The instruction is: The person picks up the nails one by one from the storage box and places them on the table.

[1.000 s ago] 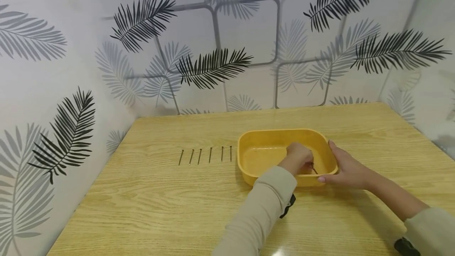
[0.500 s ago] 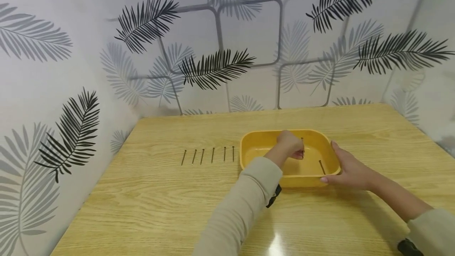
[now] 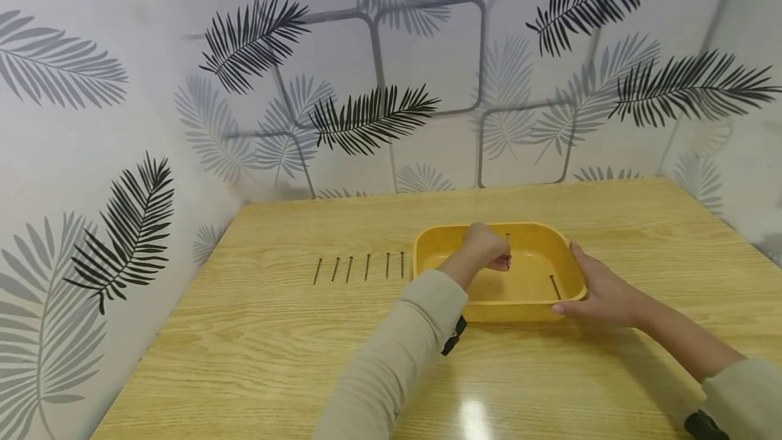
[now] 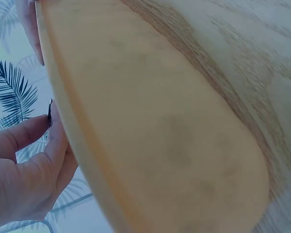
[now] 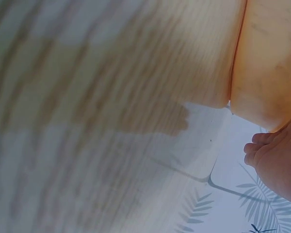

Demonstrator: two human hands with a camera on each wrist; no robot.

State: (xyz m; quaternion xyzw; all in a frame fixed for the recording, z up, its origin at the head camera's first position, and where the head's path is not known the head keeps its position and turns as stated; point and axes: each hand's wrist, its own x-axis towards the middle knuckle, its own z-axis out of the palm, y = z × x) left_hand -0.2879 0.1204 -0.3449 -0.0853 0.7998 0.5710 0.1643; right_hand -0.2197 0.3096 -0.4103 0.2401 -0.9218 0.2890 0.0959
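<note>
My left hand (image 3: 485,244) is over the inside of a yellow plastic tray (image 3: 501,312), pinching a thin dark nail (image 3: 508,243) that stands upright. In the left wrist view, thumb and fingertips meet on the nail (image 4: 50,114) just past the tray's rim. A second nail (image 3: 554,286) lies in the tray near its right end. My right hand (image 3: 601,290) grips that end, thumb at the front rim and fingers along the right side. In the right wrist view, this hand (image 5: 281,160) shows beside the orange-looking tray wall (image 5: 266,68).
To the left of the tray, several nails (image 3: 367,267) lie in a spaced row on the wooden table (image 3: 256,338). A wall (image 3: 427,148) with leaf patterns rises behind the table and along its left side.
My left hand has drawn a nail up from the tray's right end and moved left with it. The other nail there has come into sight. My right hand stays on the tray.
</note>
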